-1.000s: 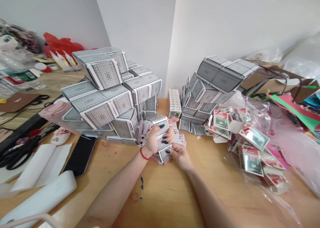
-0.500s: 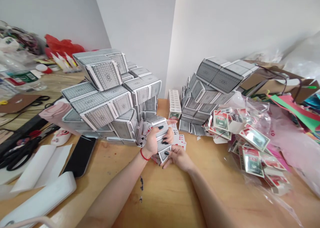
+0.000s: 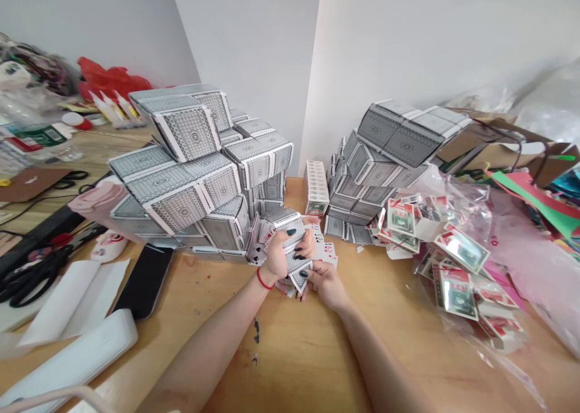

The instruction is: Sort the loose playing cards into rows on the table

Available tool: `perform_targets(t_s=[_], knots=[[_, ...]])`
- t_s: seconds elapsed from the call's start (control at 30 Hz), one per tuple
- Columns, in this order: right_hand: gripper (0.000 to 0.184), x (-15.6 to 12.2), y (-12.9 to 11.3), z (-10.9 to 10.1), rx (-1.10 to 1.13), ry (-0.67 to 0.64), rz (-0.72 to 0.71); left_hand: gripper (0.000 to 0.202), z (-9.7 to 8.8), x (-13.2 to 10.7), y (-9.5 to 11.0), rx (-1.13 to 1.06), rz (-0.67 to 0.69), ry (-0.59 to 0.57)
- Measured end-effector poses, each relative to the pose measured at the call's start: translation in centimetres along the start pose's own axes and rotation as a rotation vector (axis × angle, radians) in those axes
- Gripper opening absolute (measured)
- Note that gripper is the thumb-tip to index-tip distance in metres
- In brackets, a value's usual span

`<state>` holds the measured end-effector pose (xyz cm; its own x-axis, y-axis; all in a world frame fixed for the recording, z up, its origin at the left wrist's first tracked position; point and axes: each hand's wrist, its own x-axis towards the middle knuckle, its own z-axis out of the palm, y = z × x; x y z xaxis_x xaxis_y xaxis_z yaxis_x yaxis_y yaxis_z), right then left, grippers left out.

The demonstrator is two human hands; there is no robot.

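Note:
My left hand, with a red string at the wrist, is closed around a bundle of grey-backed playing cards. Between the thumb and fingers of my right hand a single playing card is pinched at the near end of that bundle, tilted against it. Loose face-up cards lie fanned on the table just behind and to the right of my hands. More cards peek out under my left hand, mostly hidden by it.
Stacked card blocks rise at the left, with another stack at the right. A row of card boxes stands between them. Opened card boxes lie in plastic at right. A phone, scissors and a white device sit at left.
The card in my right fingers has turned slightly, and the right fingertips have shifted a little to the right. My left hand keeps its hold on the bundle. The camera view has tilted slightly.

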<state>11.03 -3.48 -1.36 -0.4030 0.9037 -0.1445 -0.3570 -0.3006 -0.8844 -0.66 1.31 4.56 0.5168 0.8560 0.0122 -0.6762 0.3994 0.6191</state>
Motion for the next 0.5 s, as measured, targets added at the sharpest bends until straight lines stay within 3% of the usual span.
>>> perform_targets(t_s=[0.23,0.37,0.5], knots=[[0.029,0.0,-0.2,-0.1,0.02,-0.022,0.036,0.034,0.4,0.2,0.1,0.047,0.023,0.042],[0.025,-0.4,-0.8,-0.1,0.169,-0.056,0.073,0.034,0.6,0.1,0.6,0.08,-0.006,-0.018],[0.027,-1.1,-1.8,-0.7,0.316,-0.154,0.072,0.036,0.8,0.1,1.0,0.239,0.06,-0.06]])
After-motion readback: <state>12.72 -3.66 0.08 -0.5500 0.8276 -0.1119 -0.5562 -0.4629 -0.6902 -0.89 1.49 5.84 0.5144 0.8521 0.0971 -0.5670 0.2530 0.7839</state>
